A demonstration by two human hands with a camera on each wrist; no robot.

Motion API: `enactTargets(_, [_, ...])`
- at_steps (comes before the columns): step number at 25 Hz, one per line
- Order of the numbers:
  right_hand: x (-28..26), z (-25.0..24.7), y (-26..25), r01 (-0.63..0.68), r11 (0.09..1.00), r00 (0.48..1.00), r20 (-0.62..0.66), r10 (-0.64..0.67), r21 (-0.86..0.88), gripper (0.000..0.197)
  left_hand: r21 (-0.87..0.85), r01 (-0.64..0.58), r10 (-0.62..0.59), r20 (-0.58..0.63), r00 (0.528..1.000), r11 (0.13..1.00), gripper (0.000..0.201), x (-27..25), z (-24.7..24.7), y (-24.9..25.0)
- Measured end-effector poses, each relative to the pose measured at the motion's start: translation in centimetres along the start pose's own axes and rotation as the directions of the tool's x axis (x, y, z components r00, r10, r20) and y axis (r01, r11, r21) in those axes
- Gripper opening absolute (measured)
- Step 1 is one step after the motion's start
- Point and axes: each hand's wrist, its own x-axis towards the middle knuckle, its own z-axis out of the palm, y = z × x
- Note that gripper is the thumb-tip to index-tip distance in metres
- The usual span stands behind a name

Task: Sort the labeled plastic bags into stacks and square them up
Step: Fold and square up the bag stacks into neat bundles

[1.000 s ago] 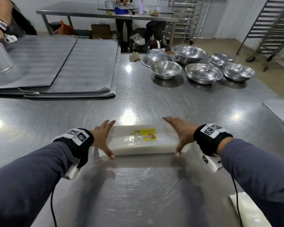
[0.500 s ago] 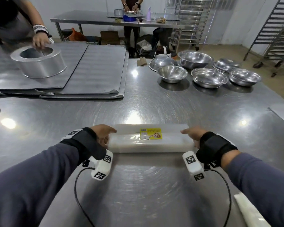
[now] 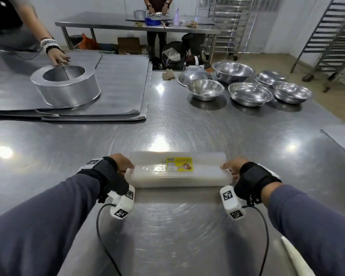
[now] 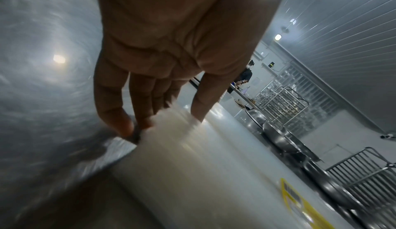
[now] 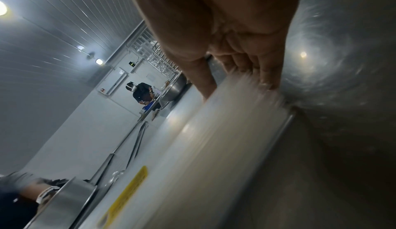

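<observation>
While gripped at both short ends, stack of labeled bags (image 3: 179,172) at table's (image 3: 167,226) 6 o'clock: left hand (image 3: 121,163), right hand (image 3: 231,167) clasping; press inward evenly, keeping edges flush.

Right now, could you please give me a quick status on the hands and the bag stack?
Left hand and right hand grip opposite ends of the stack of plastic bags. Stack flat on steel table, yellow label up. Nothing in the way.

Commercial kitchen, steel worktables (image 3: 187,126), mixing bowls (image 3: 205,89), tall tray racks (image 3: 331,36), panelled walls (image 4: 342,29)
</observation>
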Motion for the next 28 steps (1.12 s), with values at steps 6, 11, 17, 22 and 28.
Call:
enactTargets(6, [-0.1,-0.2,-0.4,-0.010,0.985,0.999,-0.038,0.003,-0.171,0.033,0.172,0.002,0.000,-0.014,1.000,0.985,0.026,1.8,0.2,-0.4])
enactTargets(11, [0.3,-0.4,-0.9,-0.012,0.953,1.000,-0.018,0.007,-0.303,0.021,0.227,-0.014,0.018,-0.015,1.000,0.974,0.026,2.5,0.8,-0.8])
enactTargets(17, [-0.8,0.4,-1.4,0.032,0.842,0.999,-0.012,-0.046,-0.538,0.017,0.266,-0.039,0.055,-0.051,0.997,0.963,0.033,2.4,1.4,-0.9])
enactTargets(22, [-1.6,0.5,-1.3,0.071,0.807,0.997,0.011,-0.079,-0.586,0.038,0.306,-0.037,0.057,-0.055,0.997,0.951,0.026,2.6,1.4,-1.1])
enactTargets(28, [-0.9,-0.1,-1.7,0.108,0.813,0.994,0.086,-0.072,-0.572,0.019,0.366,-0.027,0.075,-0.117,0.990,0.930,0.046,3.0,1.5,-1.4])
